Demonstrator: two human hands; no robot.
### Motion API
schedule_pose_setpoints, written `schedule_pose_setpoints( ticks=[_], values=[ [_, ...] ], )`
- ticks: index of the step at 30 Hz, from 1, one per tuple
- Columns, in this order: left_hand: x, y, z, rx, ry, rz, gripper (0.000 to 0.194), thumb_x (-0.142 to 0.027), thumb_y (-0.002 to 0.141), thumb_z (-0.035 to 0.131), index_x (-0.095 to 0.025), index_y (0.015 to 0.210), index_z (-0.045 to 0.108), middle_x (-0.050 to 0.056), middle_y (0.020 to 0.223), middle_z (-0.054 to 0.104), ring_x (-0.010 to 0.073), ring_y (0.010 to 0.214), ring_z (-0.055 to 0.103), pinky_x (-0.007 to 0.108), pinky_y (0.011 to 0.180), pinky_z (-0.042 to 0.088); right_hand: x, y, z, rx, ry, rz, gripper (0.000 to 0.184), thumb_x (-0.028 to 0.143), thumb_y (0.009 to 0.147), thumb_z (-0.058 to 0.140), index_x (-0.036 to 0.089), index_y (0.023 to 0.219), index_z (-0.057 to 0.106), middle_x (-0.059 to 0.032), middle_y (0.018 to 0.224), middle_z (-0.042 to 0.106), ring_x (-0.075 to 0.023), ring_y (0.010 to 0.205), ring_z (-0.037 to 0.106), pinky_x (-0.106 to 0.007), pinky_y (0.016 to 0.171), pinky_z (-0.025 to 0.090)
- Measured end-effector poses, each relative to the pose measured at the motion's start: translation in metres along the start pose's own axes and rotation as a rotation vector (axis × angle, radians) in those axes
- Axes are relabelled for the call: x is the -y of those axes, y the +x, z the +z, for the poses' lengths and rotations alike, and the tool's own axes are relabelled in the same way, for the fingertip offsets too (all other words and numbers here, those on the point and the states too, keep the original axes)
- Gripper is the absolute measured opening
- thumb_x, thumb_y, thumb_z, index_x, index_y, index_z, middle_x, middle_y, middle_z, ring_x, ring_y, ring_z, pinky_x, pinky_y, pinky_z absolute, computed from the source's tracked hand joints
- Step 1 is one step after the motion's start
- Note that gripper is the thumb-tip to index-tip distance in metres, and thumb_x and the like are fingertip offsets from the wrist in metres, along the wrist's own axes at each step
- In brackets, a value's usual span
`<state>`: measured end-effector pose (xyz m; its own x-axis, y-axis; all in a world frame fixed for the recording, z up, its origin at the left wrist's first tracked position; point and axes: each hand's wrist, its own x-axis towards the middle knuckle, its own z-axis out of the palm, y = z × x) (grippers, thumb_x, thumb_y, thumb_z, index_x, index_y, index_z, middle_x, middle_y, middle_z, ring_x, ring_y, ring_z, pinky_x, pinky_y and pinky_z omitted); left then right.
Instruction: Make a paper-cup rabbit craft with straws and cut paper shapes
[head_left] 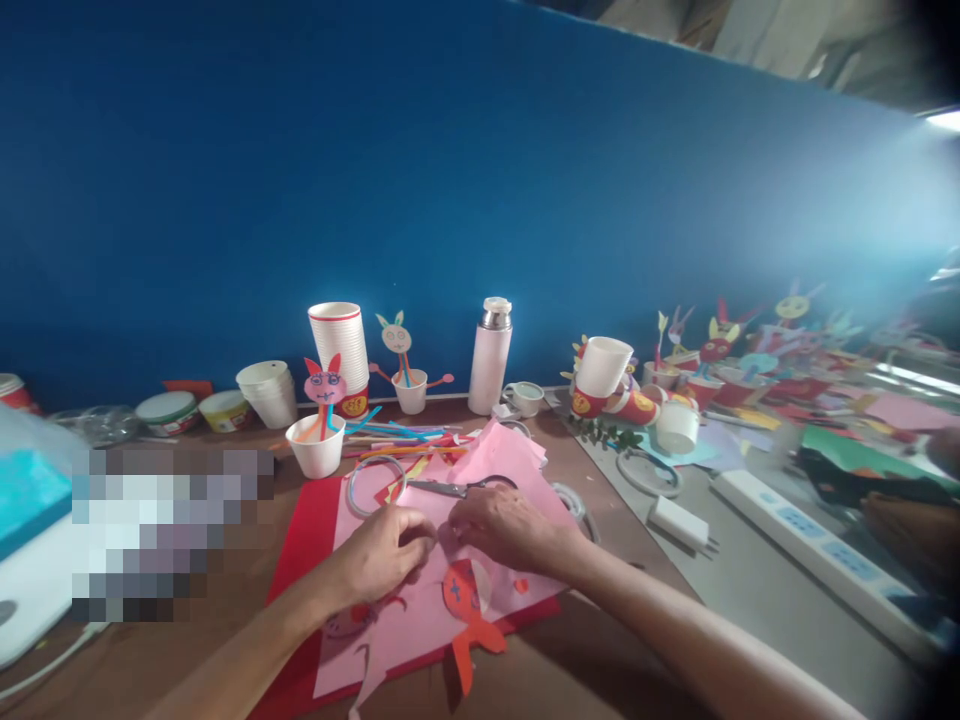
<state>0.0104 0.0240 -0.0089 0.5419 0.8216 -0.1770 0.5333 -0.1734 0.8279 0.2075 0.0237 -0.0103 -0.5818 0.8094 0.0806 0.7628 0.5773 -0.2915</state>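
Observation:
My left hand (386, 550) is over the pink paper (420, 610), its fingers curled in toward the thumb. Close by on the right, my right hand (506, 520) has its fingertips bent down and together. Anything between either hand's fingers is too small or hidden to make out. Just beyond my right hand lie scissors (450, 488), their handle partly behind it. A roll of tape (377, 487) rests past my left hand. Nearer to me are an orange-red paper cutout (476, 640) with a drawn-on round part and a partly covered pink cutout (349, 625).
Red paper (292, 560) lies under the pink sheet. Behind stand a paper-cup figure (319, 450), stacked cups (337, 340), a pink bottle (491, 365) and a small mug (525, 398). On the right are a charger (679, 522), a power strip (795, 535) and several cup figures.

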Motion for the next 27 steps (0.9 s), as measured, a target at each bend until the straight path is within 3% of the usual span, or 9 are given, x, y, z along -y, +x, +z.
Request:
schedule_pose_setpoints(
  ticks=[11,17,21,22,24,27],
  values=[
    [0.008,0.004,-0.006,-0.033,-0.061,-0.041,0.021,-0.03,0.075,0.04,-0.016,0.077,0.056,-0.001,0.057,0.055,0.0103,0.044,0.05,0.02,0.039,0.033,-0.012,0.009,0.0,-0.008,0.124,0.01,0.015,0.017,0.072,0.051,0.021,0.081,0.063,0.0006,0.076,0.065,-0.0121,0.068,0.057,-0.021,0.062,0.037],
    [0.001,-0.003,-0.026,-0.044,0.15,0.024,0.021,-0.027,0.071,0.044,-0.016,0.077,0.061,0.001,0.067,0.06,0.0123,0.056,0.053,0.022,0.05,0.038,-0.006,0.007,-0.017,-0.045,0.612,0.087,0.007,0.02,0.075,0.05,0.017,0.075,0.057,0.0013,0.07,0.061,-0.0093,0.062,0.053,-0.019,0.057,0.038],
    [0.001,-0.015,-0.048,0.072,0.368,0.028,0.019,-0.031,0.061,0.057,-0.02,0.076,0.064,0.001,0.074,0.062,0.0141,0.064,0.054,0.021,0.052,0.036,0.002,0.006,-0.013,-0.022,0.923,0.101,0.004,0.019,0.074,0.051,0.016,0.073,0.053,0.0003,0.072,0.06,-0.0088,0.065,0.052,-0.019,0.059,0.038],
    [0.002,-0.018,-0.053,0.08,0.425,0.008,0.019,-0.033,0.057,0.061,-0.02,0.07,0.064,0.0,0.071,0.061,0.0141,0.061,0.052,0.021,0.049,0.034,0.003,0.005,-0.009,-0.026,0.949,0.115,0.004,0.019,0.073,0.052,0.016,0.072,0.053,0.0005,0.071,0.059,-0.0085,0.064,0.051,-0.018,0.058,0.038],
    [0.006,-0.02,-0.06,0.051,0.471,-0.056,0.019,-0.037,0.063,0.055,-0.019,0.056,0.06,-0.002,0.054,0.054,0.0116,0.048,0.045,0.022,0.043,0.027,0.007,0.005,0.002,-0.04,0.956,0.146,0.004,0.019,0.072,0.053,0.015,0.069,0.054,0.0013,0.067,0.056,-0.0079,0.059,0.048,-0.018,0.054,0.036],
    [0.011,-0.017,-0.059,-0.018,0.404,-0.158,0.038,-0.041,0.068,0.048,-0.018,0.038,0.047,-0.003,0.035,0.037,0.0084,0.035,0.031,0.023,0.038,0.018,0.014,0.002,0.016,-0.049,0.91,0.162,0.004,0.018,0.072,0.051,0.015,0.07,0.054,0.002,0.064,0.054,-0.0074,0.056,0.046,-0.018,0.052,0.034]
  ],
)
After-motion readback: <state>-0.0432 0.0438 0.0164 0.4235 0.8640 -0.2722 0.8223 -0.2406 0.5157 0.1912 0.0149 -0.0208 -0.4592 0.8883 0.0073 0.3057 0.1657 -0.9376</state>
